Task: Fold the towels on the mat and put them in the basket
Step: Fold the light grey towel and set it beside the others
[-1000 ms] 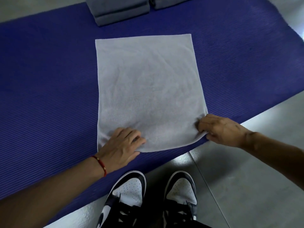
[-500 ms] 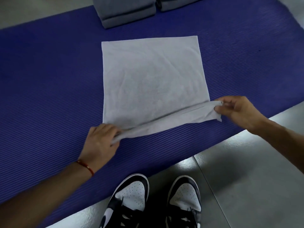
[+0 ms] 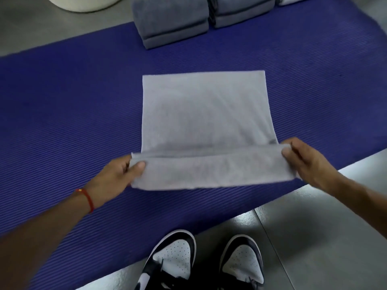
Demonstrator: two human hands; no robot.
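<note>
We pinch the towel's near corners, left hand and right hand level, so the lifted edge runs crosswise and the far edge lies straight ahead.

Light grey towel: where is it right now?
In the head view the light grey towel lies mid-frame on the purple mat, its near edge lifted between the left hand and right hand, with folded dark towels beyond it.
</note>
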